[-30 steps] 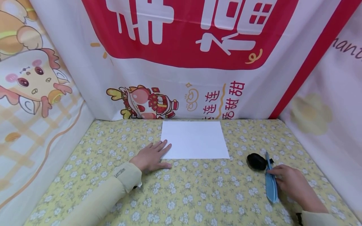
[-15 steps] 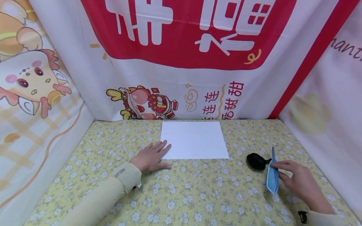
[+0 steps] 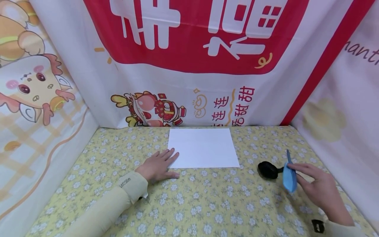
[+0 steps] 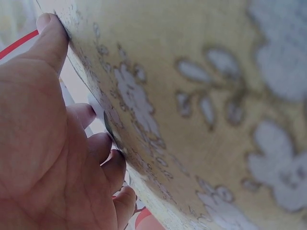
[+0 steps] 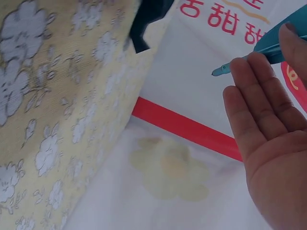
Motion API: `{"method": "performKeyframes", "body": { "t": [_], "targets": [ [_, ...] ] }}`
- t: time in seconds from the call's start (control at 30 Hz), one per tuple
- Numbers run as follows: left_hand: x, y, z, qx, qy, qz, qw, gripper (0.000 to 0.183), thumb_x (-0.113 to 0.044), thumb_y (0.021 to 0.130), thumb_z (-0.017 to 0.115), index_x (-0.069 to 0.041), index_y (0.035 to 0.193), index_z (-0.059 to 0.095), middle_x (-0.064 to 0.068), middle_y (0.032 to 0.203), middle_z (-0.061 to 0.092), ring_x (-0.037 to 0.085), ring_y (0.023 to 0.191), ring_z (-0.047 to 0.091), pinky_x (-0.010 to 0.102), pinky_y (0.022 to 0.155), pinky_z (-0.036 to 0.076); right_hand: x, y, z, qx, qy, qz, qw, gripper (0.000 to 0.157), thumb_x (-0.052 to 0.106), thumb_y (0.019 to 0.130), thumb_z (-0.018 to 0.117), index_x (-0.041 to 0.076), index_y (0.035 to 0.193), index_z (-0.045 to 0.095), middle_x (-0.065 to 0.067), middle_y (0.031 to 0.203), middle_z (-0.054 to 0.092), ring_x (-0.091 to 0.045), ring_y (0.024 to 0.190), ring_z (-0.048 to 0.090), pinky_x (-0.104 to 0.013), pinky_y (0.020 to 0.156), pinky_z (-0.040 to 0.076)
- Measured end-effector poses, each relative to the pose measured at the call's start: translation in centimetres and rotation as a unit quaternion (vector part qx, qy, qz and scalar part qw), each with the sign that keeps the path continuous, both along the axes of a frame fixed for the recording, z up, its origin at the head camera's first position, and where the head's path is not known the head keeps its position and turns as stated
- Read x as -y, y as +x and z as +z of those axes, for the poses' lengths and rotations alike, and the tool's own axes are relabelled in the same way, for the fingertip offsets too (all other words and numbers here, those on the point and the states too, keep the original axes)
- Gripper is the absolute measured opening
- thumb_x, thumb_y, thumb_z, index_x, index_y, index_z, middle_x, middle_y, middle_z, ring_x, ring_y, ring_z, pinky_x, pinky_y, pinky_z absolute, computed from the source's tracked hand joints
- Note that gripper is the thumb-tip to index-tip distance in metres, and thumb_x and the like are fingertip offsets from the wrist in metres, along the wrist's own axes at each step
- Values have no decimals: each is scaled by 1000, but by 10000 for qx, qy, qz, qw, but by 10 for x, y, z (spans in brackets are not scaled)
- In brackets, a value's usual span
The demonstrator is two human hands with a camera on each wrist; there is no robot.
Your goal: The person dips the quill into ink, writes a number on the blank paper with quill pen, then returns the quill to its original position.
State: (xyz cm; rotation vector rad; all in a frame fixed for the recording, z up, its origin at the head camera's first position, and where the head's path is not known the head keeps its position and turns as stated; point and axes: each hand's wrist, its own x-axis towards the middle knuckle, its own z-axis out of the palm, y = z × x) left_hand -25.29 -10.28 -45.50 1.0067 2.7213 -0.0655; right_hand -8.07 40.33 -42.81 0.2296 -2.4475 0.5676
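My left hand (image 3: 157,166) lies spread at the left edge of a white sheet of paper (image 3: 204,148). Its fingertips rest on the paper, while the thumb is on the cloth below the lower left corner. In the left wrist view, the fingers (image 4: 108,160) are close against the cloth. My right hand (image 3: 318,187) pinches a light blue scoop-like tool (image 3: 289,179) between thumb and fingers near its narrow handle. The right wrist view shows the tool's tapered handle end (image 5: 221,70) held apart from the cloth. Left of it lies a black rounded object (image 3: 267,170) with a short handle.
A yellow floral tablecloth (image 3: 201,204) covers the table. White printed curtains stand along the back (image 3: 189,95), the left (image 3: 68,121) and the right (image 3: 334,121). The black object's handle (image 5: 141,31) shows at the top of the right wrist view.
My right hand has raised the blue tool and shifted it slightly right and away from me, tilting it. The left hand and paper have stayed put.
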Motion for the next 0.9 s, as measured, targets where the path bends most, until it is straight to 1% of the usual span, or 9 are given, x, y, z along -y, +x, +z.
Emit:
{"method": "performKeyframes", "body": {
  "t": [0.07, 0.2, 0.3, 0.37, 0.43, 0.5, 0.63, 0.83, 0.9],
  "targets": [
    [0, 1, 0, 1, 26, -12, 10000, 93, -72, 94, 44, -15, 163, 17, 12, 167, 12, 33, 151, 15, 57, 121, 16, 1, 1, 3, 51, -285, -6, 9996, 52, -15, 70, 83, 14, 113, 79, 2, 109, 72, 22, 105, 43, 2, 80, 36],
    [0, 2, 1, -20, 75, -73, 9999, 92, -71, 95, 45, -15, 163, 18, 13, 167, 13, 34, 151, 16, 57, 120, 17, 2, 3, 8, 257, -955, -7, 9951, 45, -14, 80, 76, 13, 116, 78, 25, 112, 64, 20, 106, 49, 1, 81, 41],
    [1, 2, 1, -30, 104, -117, 9999, 91, -69, 95, 47, -14, 162, 19, 14, 166, 15, 34, 151, 17, 57, 120, 17, 6, 3, 12, 299, -1296, -42, 9911, 43, -16, 83, 71, 10, 117, 77, 29, 109, 62, 17, 100, 56, -2, 79, 46],
    [1, 3, 2, -45, 130, -128, 9998, 90, -68, 96, 48, -14, 162, 21, 14, 166, 16, 34, 151, 18, 58, 120, 18, 9, 2, 15, 244, -1419, -103, 9895, 40, -15, 84, 72, 8, 116, 77, 30, 106, 63, 16, 94, 59, -3, 75, 48],
    [1, 3, 2, -41, 128, -111, 9998, 90, -68, 96, 47, -14, 162, 20, 14, 166, 16, 34, 151, 18, 58, 120, 18, 11, 1, 18, 155, -1474, -205, 9887, 36, -12, 86, 72, 7, 116, 76, 28, 102, 66, 17, 90, 60, -3, 73, 49],
    [1, 3, 2, -49, 129, -92, 9999, 90, -69, 96, 47, -14, 162, 21, 14, 166, 16, 34, 151, 18, 58, 120, 18, 12, 0, 20, 183, -1638, -278, 9859, 31, -5, 89, 73, 7, 118, 76, 24, 100, 70, 15, 88, 63, -4, 73, 49],
    [1, 2, 2, -53, 116, -75, 9999, 91, -69, 95, 47, -14, 162, 21, 14, 166, 16, 34, 151, 18, 57, 120, 18, 11, 0, 19, 180, -2017, -298, 9788, 31, -3, 93, 69, 5, 123, 72, 9, 102, 75, 6, 88, 68, -7, 81, 49],
    [2, 2, 1, -43, 143, -94, 9998, 90, -69, 95, 47, -14, 162, 21, 14, 166, 15, 34, 151, 18, 57, 120, 18, 15, -2, 20, 17, -2632, -291, 9643, 30, -6, 96, 63, -3, 124, 69, 8, 101, 74, -2, 87, 71, -16, 78, 56],
    [2, 2, 1, -50, 155, -97, 9998, 90, -69, 96, 47, -14, 162, 21, 14, 166, 15, 34, 151, 18, 58, 120, 18, 16, -3, 20, -77, -2697, -244, 9626, 29, -7, 96, 61, -4, 124, 69, 3, 101, 75, -4, 88, 72, -19, 78, 58]
  ]
}}
